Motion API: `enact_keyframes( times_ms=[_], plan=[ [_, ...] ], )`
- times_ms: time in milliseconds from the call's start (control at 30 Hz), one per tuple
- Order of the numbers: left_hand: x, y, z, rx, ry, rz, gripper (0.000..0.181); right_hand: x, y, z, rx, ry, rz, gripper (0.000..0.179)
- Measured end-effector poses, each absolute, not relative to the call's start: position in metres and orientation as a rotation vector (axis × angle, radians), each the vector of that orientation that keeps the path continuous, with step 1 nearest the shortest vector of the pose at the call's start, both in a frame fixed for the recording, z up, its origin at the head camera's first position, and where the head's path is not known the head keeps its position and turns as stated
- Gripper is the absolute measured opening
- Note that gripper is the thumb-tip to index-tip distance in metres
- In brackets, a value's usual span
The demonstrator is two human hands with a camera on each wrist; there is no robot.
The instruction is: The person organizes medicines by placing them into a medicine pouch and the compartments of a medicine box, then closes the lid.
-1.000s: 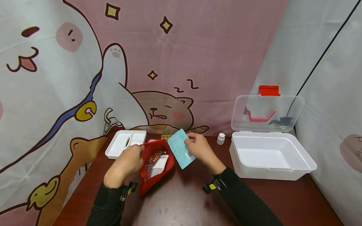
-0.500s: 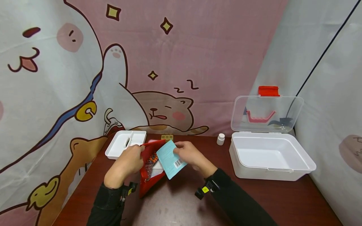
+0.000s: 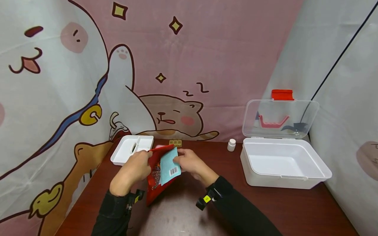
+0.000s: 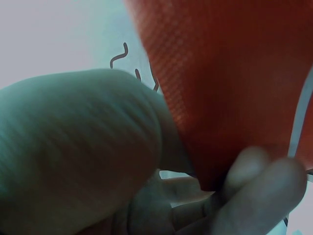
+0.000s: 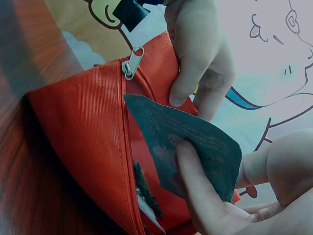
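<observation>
A red zippered pouch point(image 3: 161, 190) stands on the table with its mouth open, a metal zipper pull point(image 5: 133, 63) showing in the right wrist view. My left hand point(image 3: 133, 171) grips the pouch's upper left edge between thumb and fingers. In my right hand point(image 3: 192, 164) a flat teal packet point(image 3: 170, 167) with a barcode is pinched, held at the pouch's mouth with its lower part over the opening. Inside the pouch lies a blister pack with orange and dark dots point(image 3: 156, 173); the packet hides the rest of the contents in the head view.
A white compartment tray point(image 3: 124, 154) sits behind my left hand. Near the back edge are a yellow gridded piece point(image 3: 175, 143) and a small white bottle point(image 3: 231, 145). To the right stands a white box point(image 3: 283, 182) with its clear lid point(image 3: 251, 114) raised.
My right hand has carried the teal packet leftward and down, from beside the pouch to over its mouth. The left hand keeps its grip on the pouch edge.
</observation>
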State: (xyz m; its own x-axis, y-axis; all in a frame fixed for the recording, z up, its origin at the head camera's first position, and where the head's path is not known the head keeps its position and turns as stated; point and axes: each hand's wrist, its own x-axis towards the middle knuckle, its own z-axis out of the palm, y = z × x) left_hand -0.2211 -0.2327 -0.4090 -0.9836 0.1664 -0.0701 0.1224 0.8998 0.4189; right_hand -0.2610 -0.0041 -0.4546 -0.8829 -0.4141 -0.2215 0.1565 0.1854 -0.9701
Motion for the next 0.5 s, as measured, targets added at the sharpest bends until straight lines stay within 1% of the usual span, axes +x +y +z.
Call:
enact_keyframes(
  times_ms=[200, 400, 500],
  plan=[
    [-0.221, -0.232, -0.409, 0.235, 2.968, 0.626, 0.061, -0.261, -0.010, -0.454, -0.197, 2.009, -1.801, 0.058],
    [-0.221, -0.231, -0.408, 0.239, 2.966, 0.625, 0.062, -0.255, -0.012, -0.454, -0.161, 2.046, -1.836, 0.066],
    [-0.220, -0.230, -0.407, 0.238, 2.968, 0.629, 0.062, -0.251, -0.017, -0.456, -0.180, 2.037, -1.841, 0.064]
  ],
)
